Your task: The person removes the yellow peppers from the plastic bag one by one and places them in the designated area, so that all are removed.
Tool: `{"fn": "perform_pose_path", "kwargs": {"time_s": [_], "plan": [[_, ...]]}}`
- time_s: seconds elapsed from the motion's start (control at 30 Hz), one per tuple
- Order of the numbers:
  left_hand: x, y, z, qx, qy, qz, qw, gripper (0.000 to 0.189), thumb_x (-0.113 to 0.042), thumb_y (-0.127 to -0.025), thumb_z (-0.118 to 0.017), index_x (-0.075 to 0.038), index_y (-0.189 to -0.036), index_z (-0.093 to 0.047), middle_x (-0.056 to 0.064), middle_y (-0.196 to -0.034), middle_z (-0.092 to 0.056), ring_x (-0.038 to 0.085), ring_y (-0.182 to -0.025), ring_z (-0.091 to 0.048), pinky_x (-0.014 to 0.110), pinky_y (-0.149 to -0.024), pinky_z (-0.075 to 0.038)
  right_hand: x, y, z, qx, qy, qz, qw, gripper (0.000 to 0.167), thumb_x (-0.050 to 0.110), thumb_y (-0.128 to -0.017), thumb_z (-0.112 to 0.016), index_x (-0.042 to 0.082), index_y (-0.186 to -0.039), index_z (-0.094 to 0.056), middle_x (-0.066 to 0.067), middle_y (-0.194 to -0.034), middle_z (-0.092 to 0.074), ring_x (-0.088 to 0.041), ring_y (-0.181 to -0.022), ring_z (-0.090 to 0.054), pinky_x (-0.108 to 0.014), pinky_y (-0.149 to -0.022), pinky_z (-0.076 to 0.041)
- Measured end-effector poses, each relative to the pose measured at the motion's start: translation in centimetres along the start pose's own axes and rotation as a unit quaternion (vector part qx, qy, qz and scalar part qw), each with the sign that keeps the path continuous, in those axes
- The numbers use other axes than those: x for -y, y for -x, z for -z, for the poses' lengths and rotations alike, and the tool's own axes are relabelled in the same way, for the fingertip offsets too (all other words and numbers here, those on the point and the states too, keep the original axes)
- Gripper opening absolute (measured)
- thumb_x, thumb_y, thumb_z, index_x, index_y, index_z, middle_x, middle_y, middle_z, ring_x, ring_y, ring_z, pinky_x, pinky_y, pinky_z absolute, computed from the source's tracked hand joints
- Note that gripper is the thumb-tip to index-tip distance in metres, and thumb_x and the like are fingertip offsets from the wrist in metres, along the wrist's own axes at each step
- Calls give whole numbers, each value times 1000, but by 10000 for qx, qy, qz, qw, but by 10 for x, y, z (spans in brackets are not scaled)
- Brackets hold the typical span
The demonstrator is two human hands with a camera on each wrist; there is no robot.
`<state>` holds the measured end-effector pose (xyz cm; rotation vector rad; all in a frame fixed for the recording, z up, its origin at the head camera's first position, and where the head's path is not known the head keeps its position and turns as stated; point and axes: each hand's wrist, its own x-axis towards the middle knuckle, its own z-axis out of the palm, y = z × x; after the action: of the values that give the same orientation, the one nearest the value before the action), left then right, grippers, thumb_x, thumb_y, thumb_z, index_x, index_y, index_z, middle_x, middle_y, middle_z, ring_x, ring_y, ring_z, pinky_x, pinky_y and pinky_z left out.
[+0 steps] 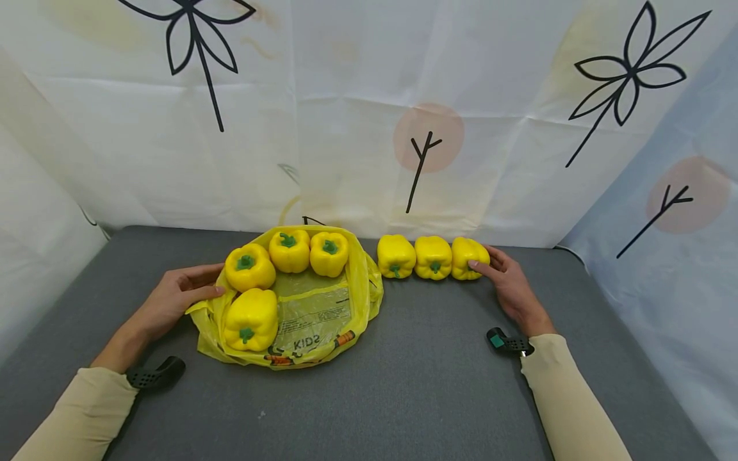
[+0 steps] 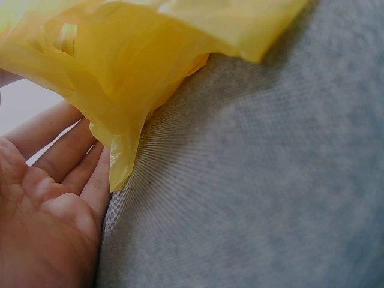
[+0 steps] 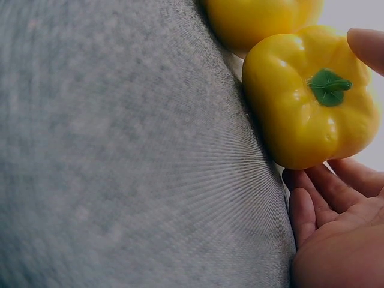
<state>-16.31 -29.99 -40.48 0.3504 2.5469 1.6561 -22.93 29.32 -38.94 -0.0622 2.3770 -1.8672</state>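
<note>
A yellow plastic bag (image 1: 317, 304) lies spread on the grey table, with several yellow bell peppers (image 1: 250, 266) resting on it along its left and far side. My left hand (image 1: 175, 298) touches the bag's left edge, fingers extended; the bag (image 2: 129, 72) covers their tips in the left wrist view. To the right of the bag, three more yellow bell peppers (image 1: 434, 258) sit in a row. My right hand (image 1: 512, 288) holds the rightmost pepper (image 1: 468, 259), thumb on its front and fingers behind. Its green stem (image 3: 330, 87) shows in the right wrist view.
The dark grey table (image 1: 415, 378) extends in front of the bag and the row. A white patterned cloth (image 1: 346, 147) hangs close behind the peppers. Each wrist wears a black strap, such as the right wrist's strap (image 1: 507, 341).
</note>
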Motion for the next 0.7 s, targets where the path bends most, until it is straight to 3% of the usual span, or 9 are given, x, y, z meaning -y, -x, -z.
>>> {"fn": "perform_pose_path", "kwargs": {"time_s": [0.3, 0.57, 0.7], "plan": [[0, 0, 0, -3, -15, 34, 10000, 57, -16, -103, -62, 6, -151, -41, -5, -137, -54, -10, -114, -53, 14, -88, -49, 0, 0, 0, 11, -10, -3, 10000, 75, 28, -104, -61, 0, -161, -19, -21, -162, -25, -31, -142, -30, -50, -119, -20], [-1, -1, 0, 4, -120, 129, 9998, 58, -18, -104, -62, 5, -152, -40, 19, -148, -48, -10, -114, -51, 13, -88, -48, 0, 1, 0, 17, 4, 0, 10000, 75, 27, -104, -60, 0, -161, -19, -21, -162, -25, -31, -142, -30, -50, -119, -21], [-1, -1, 0, -4, -101, 102, 9999, 58, -17, -103, -62, 5, -152, -40, 12, -145, -51, -10, -114, -52, 13, -88, -48, -1, 0, 0, 14, 4, -3, 10000, 76, 28, -104, -60, 0, -161, -19, -22, -162, -26, -31, -141, -31, -50, -119, -21]]}}
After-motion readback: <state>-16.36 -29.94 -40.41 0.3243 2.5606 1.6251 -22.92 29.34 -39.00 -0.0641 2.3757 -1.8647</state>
